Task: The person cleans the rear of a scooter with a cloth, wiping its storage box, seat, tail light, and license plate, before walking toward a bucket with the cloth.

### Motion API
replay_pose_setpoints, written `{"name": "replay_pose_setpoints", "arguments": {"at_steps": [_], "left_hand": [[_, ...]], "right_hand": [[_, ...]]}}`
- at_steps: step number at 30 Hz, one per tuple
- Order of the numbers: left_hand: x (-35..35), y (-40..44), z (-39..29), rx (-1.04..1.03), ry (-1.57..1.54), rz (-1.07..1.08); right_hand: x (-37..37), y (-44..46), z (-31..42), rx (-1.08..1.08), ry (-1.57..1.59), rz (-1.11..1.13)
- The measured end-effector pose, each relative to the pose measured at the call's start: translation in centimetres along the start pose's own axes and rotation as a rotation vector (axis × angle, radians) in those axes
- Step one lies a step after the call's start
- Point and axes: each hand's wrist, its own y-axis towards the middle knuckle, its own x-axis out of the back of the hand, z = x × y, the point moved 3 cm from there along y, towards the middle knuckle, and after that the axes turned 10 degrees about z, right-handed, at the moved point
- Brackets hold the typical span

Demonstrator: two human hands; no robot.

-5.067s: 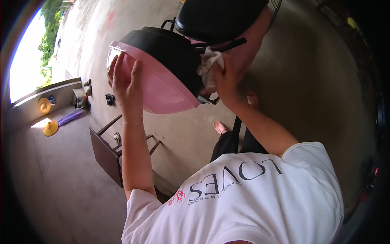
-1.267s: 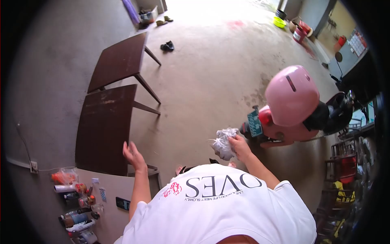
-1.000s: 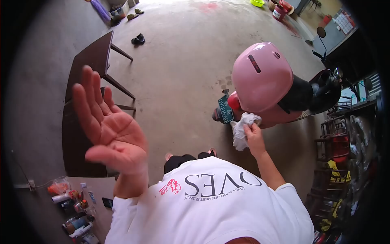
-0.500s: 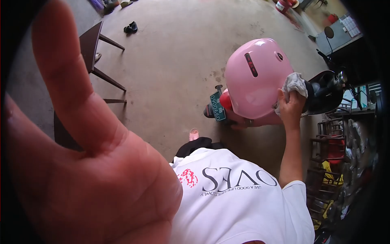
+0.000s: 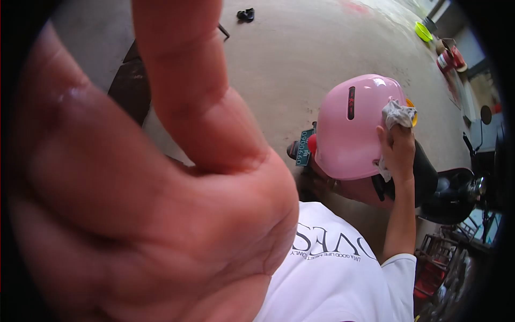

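My right hand [image 5: 401, 153] grips a crumpled pale grey cloth [image 5: 399, 114] and presses it against a glossy pink scooter top box [image 5: 348, 139]. The box has rounded edges and a dark slotted strip. Below its left end are a red lamp [image 5: 312, 144] and a green number plate [image 5: 303, 147]. The black scooter seat [image 5: 421, 177] lies just right of the box. Very close to the camera, my left hand [image 5: 198, 214] fills the left side with its palm showing. Its visible fingers are apart and run past the view's edge; nothing shows in it.
The concrete floor [image 5: 279, 75] stretches behind the scooter. A dark table [image 5: 131, 86] is partly hidden by my left hand. Black shoes [image 5: 245, 15] lie at the top. A lime green basin [image 5: 422, 32] and a red bucket [image 5: 445, 60] are upper right; stacked stools [image 5: 434, 257] stand lower right.
The view has shifted, so the scooter sits lower and farther right. My left hand covers more of the middle. The cloth has moved toward the box's far edge, still in my right hand.
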Motion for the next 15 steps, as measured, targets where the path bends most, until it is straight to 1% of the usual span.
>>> {"name": "replay_pose_setpoints", "arguments": {"at_steps": [1, 3, 4, 5, 6, 7, 9, 11, 13, 15], "left_hand": [[-0.4, 0.0, -0.8, -0.008, 0.029, 0.000], [-2.9, -0.3, -1.3, -0.020, 0.095, -0.008], [-3.9, -0.6, -2.3, -0.024, 0.131, -0.016], [-4.7, -1.0, -3.3, -0.028, 0.165, -0.024], [-5.1, -0.9, -3.2, -0.036, 0.193, -0.028], [-5.4, -0.8, -3.6, -0.046, 0.218, -0.029], [-5.7, -1.1, -4.8, -0.070, 0.252, -0.026], [-5.5, -1.4, -6.4, -0.091, 0.259, -0.023], [-4.3, -1.8, -8.7, -0.118, 0.253, -0.032], [-2.2, -1.3, -9.2, -0.145, 0.254, -0.047]], "right_hand": [[0.0, -1.1, 0.2, 0.031, 0.022, -0.004], [-0.8, -3.4, 0.8, 0.094, 0.071, 0.163], [-0.9, -4.3, 1.5, 0.135, 0.091, 0.168], [-0.9, -5.1, 2.3, 0.189, 0.041, 0.147], [-0.9, -5.6, 2.9, 0.238, -0.011, 0.119], [-1.0, -5.7, 2.8, 0.268, 0.005, 0.112], [-1.5, -5.5, 2.1, 0.221, 0.045, 0.147], [-0.6, -3.3, 1.7, 0.207, 0.011, 0.173], [-0.3, -0.5, 0.6, 0.157, -0.023, 0.022], [-0.7, 2.3, -0.5, -0.017, 0.108, 0.157]]}}
